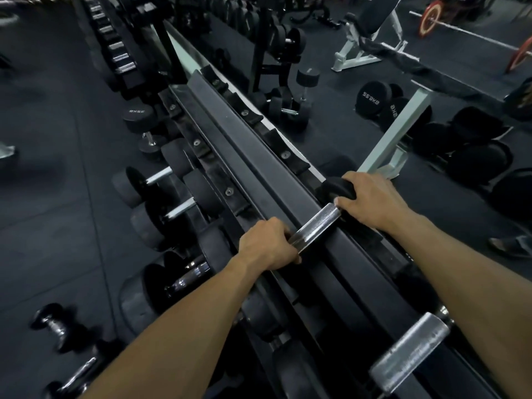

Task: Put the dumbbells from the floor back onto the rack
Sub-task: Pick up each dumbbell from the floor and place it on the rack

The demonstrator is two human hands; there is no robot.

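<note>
A black dumbbell with a knurled chrome handle point(315, 223) lies across the top rail of the long black rack point(239, 133). My left hand point(267, 244) grips the near end of the handle. My right hand point(371, 201) rests on the dumbbell's far black head point(335, 188), fingers curled over it. A second dumbbell's chrome handle point(410, 351) sits on the rack at the lower right. The near head of the held dumbbell is hidden under my left hand.
Several dumbbells point(155, 180) sit on the rack's lower tier to the left. Small chrome dumbbells point(54, 326) lie on the floor at lower left. Large black dumbbells point(371, 99) and a white bench frame point(394, 139) stand on the right. A mirror runs behind the rack.
</note>
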